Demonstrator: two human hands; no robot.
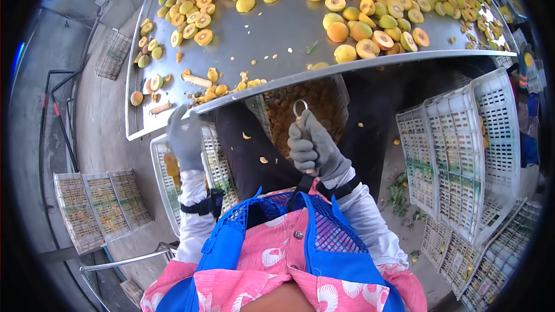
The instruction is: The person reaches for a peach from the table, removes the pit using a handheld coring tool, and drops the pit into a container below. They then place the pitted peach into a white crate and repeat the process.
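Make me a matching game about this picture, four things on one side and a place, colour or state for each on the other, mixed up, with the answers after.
Things:
1. Right hand
2. Left hand
3. Halved fruit
4. Mesh-panelled garment

Places, colours, states:
A. Lying on the metal table
B. Bright blue
C. Gripping a ring-tipped tool
D. Blurred, by the table's near edge

Right pairs: 1-C, 2-D, 3-A, 4-B
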